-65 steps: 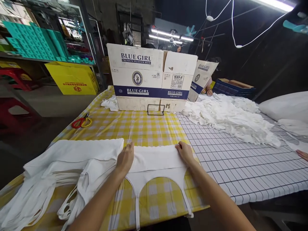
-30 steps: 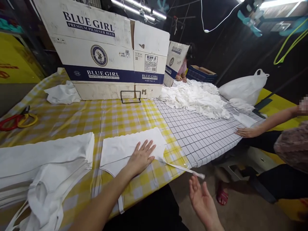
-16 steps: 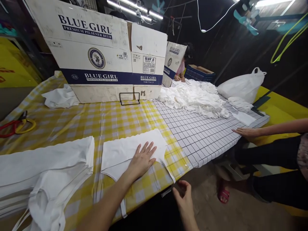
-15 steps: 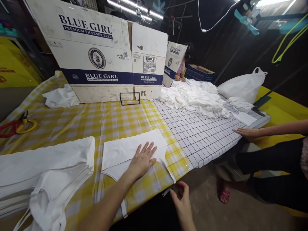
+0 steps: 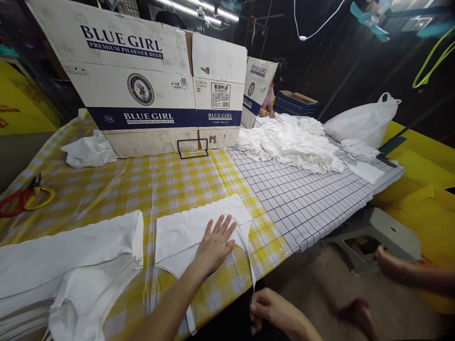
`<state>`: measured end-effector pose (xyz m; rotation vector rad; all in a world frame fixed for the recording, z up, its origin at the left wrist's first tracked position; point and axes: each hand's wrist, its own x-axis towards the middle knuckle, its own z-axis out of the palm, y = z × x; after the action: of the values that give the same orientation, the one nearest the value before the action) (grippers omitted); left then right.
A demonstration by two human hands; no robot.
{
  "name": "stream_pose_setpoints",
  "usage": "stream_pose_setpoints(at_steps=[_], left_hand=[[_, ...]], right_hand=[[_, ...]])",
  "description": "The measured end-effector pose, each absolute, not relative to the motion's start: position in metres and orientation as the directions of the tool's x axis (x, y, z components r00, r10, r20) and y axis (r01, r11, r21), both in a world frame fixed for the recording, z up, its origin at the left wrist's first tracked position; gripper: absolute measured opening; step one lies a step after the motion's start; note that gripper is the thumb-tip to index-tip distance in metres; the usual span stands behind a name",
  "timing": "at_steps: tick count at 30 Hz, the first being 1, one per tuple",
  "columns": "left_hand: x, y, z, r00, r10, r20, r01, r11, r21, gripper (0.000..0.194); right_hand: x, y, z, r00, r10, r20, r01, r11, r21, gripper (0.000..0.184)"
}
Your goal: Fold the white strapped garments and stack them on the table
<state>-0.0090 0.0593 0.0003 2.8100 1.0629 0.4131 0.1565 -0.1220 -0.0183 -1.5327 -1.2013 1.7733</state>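
A white strappy top [image 5: 177,232], with a scalloped far edge, lies flat on the yellow checked tablecloth. My left hand [image 5: 216,246] rests palm down on it, fingers spread. One thin strap [image 5: 251,265] runs from its right side down over the table's front edge. There my right hand [image 5: 272,308] has its fingers closed on the strap's lower end, just off the edge. Another strap [image 5: 190,322] hangs toward the edge near my left forearm. To the left lies a stack of similar white tops [image 5: 71,255], with cups and straps folded loosely over it.
Red-and-yellow-handled scissors [image 5: 26,199] lie at far left. A large beer carton [image 5: 149,94] stands at the back behind a black wire stand [image 5: 192,154]. White garments [image 5: 291,144] are heaped on the grid cloth beside a plastic bag [image 5: 366,121]. A co-worker's blurred hand [image 5: 394,265] is at right.
My right hand has gone from open fingers beside the strap to gripping its end, drawing it straighter. My left hand stays flat. The co-worker at right has moved back from the table.
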Motion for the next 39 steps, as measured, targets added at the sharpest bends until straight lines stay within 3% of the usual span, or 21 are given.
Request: stream_pose_setpoints(at_steps=[4,9,15,20,26,30,32,34,39], left_hand=[[-0.009,0.06,0.002,0.725,0.661,0.195,0.631,-0.75,0.198,0.054],[-0.009,0.06,0.003,0.728,0.666,0.162,0.633,-0.744,0.213,0.054],[-0.001,0.065,0.014,0.705,0.704,0.087,0.66,-0.695,0.285,0.047],[0.028,0.063,0.018,0.706,0.692,0.151,0.645,-0.717,0.265,0.05],[0.047,0.064,0.009,0.753,0.651,0.092,0.611,-0.745,0.268,0.055],[0.041,0.055,0.023,0.744,0.667,0.049,0.602,-0.7,0.385,0.057],[0.037,0.035,0.033,0.755,0.653,0.06,0.56,-0.691,0.458,0.06],[0.034,0.004,0.042,0.807,0.587,0.057,0.461,-0.688,0.56,0.069],[0.044,-0.071,0.042,0.875,0.468,0.125,0.176,-0.548,0.818,0.087]], right_hand=[[0.177,-0.111,0.008,-0.486,0.673,-0.558,0.275,-0.489,-0.828,0.026],[0.196,-0.108,0.018,-0.608,0.556,-0.567,0.254,-0.54,-0.803,0.038],[0.243,-0.14,-0.003,-0.417,0.634,-0.651,0.277,-0.594,-0.756,0.047],[0.254,-0.161,-0.019,-0.236,0.65,-0.722,0.303,-0.657,-0.691,0.047],[0.25,-0.157,-0.007,-0.252,0.777,-0.578,0.151,-0.558,-0.816,0.052],[0.257,-0.16,0.021,-0.172,0.802,-0.572,0.041,-0.574,-0.818,0.043],[0.256,-0.161,0.039,-0.112,0.824,-0.556,-0.035,-0.562,-0.826,0.047],[0.251,-0.161,0.056,-0.073,0.844,-0.532,-0.09,-0.537,-0.839,0.046],[0.223,-0.153,0.079,-0.126,0.876,-0.466,-0.168,-0.482,-0.86,0.022]])
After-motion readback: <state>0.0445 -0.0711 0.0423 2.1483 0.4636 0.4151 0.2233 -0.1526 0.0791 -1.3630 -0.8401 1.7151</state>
